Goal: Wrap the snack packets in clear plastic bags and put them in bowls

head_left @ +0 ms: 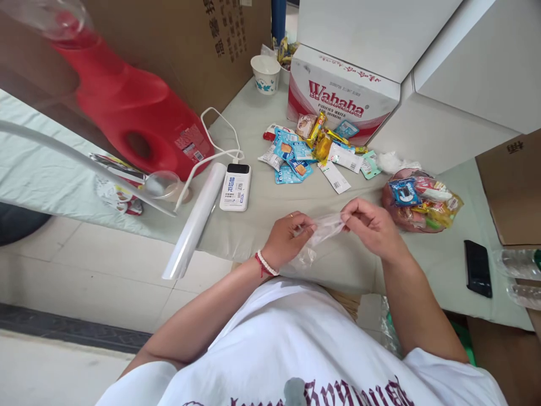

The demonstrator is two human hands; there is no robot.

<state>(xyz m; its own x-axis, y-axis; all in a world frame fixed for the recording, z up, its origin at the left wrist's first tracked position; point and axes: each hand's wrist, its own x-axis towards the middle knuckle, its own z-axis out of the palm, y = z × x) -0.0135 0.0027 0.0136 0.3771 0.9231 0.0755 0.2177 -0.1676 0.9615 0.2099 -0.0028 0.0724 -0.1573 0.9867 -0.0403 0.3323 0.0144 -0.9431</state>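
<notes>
Closest to lens: white shirt (287,332). Just beyond, over table (270,197): clear plastic film (327,226), pinched in fingertips of left hand (289,237) and right hand (374,228); lengthwise from hand to hand, equally near both.

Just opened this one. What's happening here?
A person at a table covered in pale green cloth holds a thin, translucent piece of plastic between the left hand and the right hand; whether it is a bag or a sheet is unclear. Beyond the hands, a loose pile of small, colourful wrapped packets lies before a white-and-red cardboard box. To the right, a rounded, reddish-brown container holds more packets.
</notes>
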